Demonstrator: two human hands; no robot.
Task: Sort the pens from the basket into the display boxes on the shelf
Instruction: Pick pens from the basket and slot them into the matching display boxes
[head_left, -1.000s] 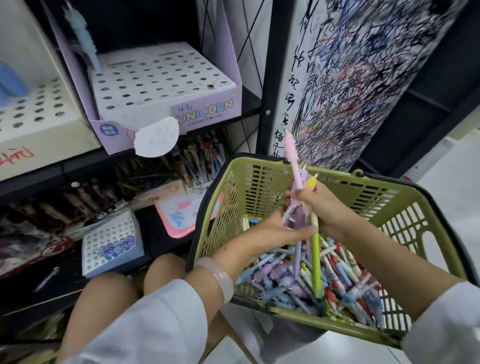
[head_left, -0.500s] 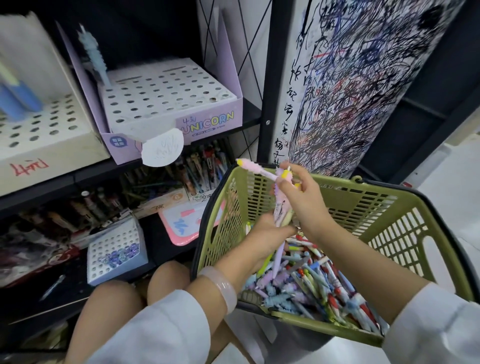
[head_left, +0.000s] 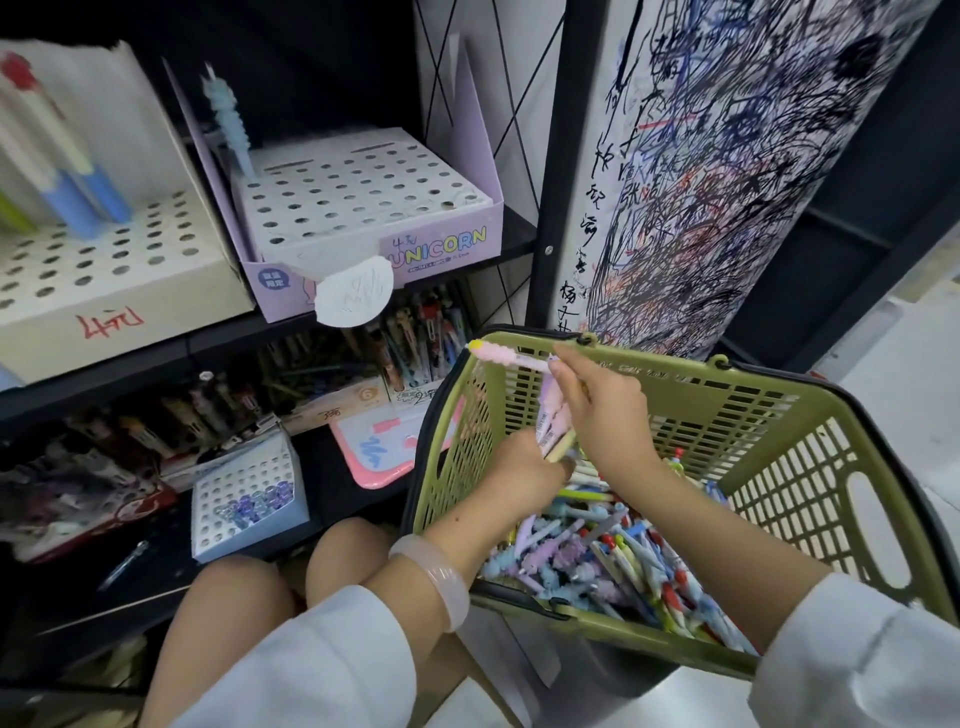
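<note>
A green plastic basket (head_left: 779, 410) at the right holds a heap of several pens (head_left: 613, 545) in blue, purple, yellow and red. My right hand (head_left: 602, 415) hovers over it and pinches a pink pen (head_left: 506, 356) that points left across the basket's rim. My left hand (head_left: 524, 462) is closed around a small bunch of pens (head_left: 553, 426) just below that. On the upper shelf stands the purple UNICORN display box (head_left: 441, 249), its white hole grid bearing one light blue pen (head_left: 228, 124). A beige display box (head_left: 104, 291) to its left holds blue-tipped pens.
A black shelf post (head_left: 558, 182) and a scribbled white panel (head_left: 727, 182) rise behind the basket. The lower shelf carries a small white hole box (head_left: 244, 493) with purple pens, a pink pad (head_left: 379, 447) and rows of dark pens. My knees (head_left: 291, 597) sit below.
The pink pen has swung from upright to pointing left, held in my right hand. Both hands have stayed over the basket, and the view has shifted a little downward.
</note>
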